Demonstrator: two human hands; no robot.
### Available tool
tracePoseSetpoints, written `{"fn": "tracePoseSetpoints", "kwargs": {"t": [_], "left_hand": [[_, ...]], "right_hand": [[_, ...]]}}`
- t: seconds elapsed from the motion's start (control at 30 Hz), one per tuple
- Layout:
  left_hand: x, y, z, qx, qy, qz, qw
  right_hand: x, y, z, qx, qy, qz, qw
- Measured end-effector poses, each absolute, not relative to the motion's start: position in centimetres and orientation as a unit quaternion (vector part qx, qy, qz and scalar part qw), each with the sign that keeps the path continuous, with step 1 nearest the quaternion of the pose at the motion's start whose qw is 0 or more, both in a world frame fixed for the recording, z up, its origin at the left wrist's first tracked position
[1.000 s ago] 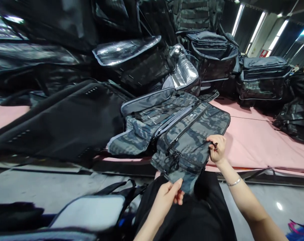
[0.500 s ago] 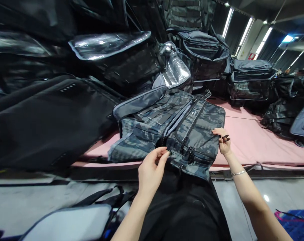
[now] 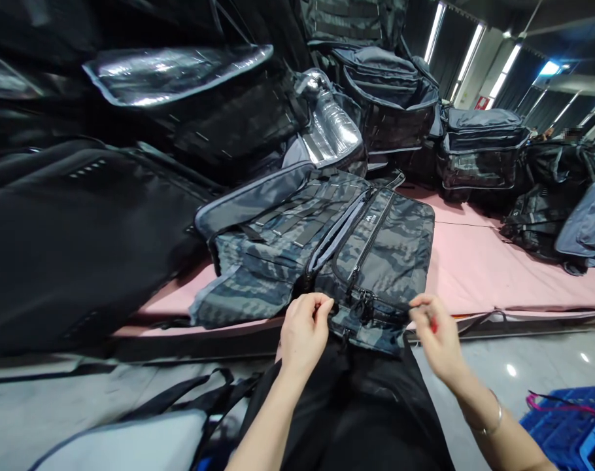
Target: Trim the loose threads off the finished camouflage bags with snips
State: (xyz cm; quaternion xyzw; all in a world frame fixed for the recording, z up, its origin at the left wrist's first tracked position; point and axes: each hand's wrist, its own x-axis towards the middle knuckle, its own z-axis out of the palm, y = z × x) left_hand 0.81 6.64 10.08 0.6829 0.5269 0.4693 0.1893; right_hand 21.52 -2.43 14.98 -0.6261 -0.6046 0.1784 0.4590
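Observation:
A grey-blue camouflage backpack (image 3: 327, 235) lies on the pink table (image 3: 474, 261), its zipped front panel on the right and its strapped section on the left. My left hand (image 3: 307, 327) pinches the backpack's lower edge near the dark gap between the two sections. At the lower right corner of the front panel is my right hand (image 3: 437, 333), fingers closed; a small red spot shows inside it, and what it holds is too small to name. Zipper pulls hang between the hands.
A large black bag (image 3: 91, 242) stands at the left. Behind are bags with silver lining (image 3: 180, 75) and more dark backpacks (image 3: 484, 154). A white padded panel (image 3: 131, 445) lies below left, a blue crate (image 3: 567, 418) at the lower right.
My right hand has moved down and left from the front panel's right edge to its lower corner. The small dark snips seen in it earlier are now mostly hidden. My left hand stays at the edge.

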Motion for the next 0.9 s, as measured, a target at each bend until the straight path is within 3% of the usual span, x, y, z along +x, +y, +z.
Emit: {"fn": "tracePoseSetpoints", "kwargs": {"t": [0.13, 0.33, 0.7, 0.9], "left_hand": [[0.9, 6.5, 9.9, 0.68, 0.525, 0.469, 0.206], [0.8, 6.6, 9.7, 0.668, 0.525, 0.478, 0.224], [0.7, 6.6, 9.7, 0.675, 0.53, 0.463, 0.223], [0.6, 6.5, 9.7, 0.675, 0.53, 0.467, 0.213]], "right_hand": [[18.3, -3.6, 15.9, -0.644, -0.663, 0.232, 0.303], [16.2, -2.6, 15.3, -0.629, -0.728, 0.167, 0.216], [16.1, -1.5, 13.8, -0.596, -0.738, 0.118, 0.295], [15.1, -0.9, 12.6, -0.632, -0.729, -0.004, 0.265]]}}
